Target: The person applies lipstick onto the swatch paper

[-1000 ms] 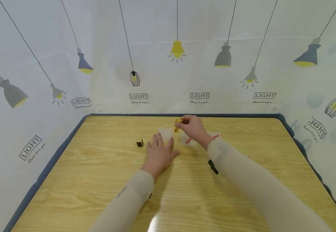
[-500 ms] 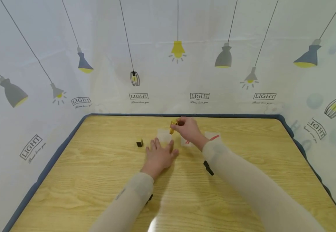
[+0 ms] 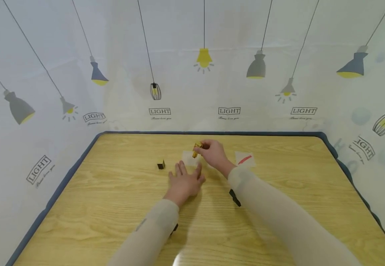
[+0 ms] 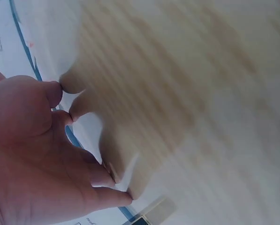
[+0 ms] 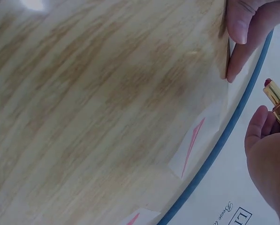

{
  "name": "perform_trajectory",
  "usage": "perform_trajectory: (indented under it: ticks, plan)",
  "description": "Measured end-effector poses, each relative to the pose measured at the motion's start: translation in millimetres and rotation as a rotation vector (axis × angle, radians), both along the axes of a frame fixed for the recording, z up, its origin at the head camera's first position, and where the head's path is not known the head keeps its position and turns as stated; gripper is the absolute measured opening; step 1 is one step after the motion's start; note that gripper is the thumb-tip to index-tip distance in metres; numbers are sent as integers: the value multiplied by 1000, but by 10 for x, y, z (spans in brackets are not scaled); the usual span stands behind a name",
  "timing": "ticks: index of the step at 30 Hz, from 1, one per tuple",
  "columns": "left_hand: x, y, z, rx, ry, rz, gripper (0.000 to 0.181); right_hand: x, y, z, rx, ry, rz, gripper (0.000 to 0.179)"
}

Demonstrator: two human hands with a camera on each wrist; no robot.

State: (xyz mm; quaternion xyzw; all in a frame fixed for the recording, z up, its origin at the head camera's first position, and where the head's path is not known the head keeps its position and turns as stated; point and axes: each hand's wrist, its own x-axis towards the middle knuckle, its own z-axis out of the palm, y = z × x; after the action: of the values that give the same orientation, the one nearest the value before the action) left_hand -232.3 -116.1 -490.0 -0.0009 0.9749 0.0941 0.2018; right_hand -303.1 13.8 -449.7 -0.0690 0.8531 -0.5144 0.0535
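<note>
I had the gold lipstick [image 3: 197, 148] pinched between the thumb and fingers of my right hand [image 3: 214, 152], its red tip showing in the right wrist view; it hung over a white paper slip [image 3: 187, 158] just beyond my other hand, and the tip looked clear of the sheet. My left hand [image 3: 185, 181] lay with fingers spread, holding nothing, its fingertips down at the slip's near edge; whether they truly pinned the paper I could not tell. Near it on the table [image 3: 112, 192] stood a small black piece [image 3: 160, 164], perhaps the cap; to the right lay a red-marked slip [image 3: 244, 159]. To do this well, I reckoned, the left fingers had to bear down on the edge, so the slip would not skid; the lipstick wanted a slant and a light, even drag, since a soft tip could smear or snap under a hard press.
</note>
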Motion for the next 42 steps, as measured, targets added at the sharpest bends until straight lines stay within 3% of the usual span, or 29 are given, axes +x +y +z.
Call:
perform_trajectory:
  ticks: [7, 24, 35, 42]
  plan:
    - [-55, -3, -42, 9, -62, 20, 62, -8, -67, -57, 58, 3, 30, 27]
    - [-20, 18, -1, 27, -70, 57, 60, 5, -292, -146, 83, -63, 7, 46]
    - [-14, 31, 7, 26, -71, 62, 61, -12, -346, -166, 66, -77, 29, 38]
    - [-3, 46, 24, 8, -71, 58, 60, -80, -278, -134, 89, -98, -44, 45]
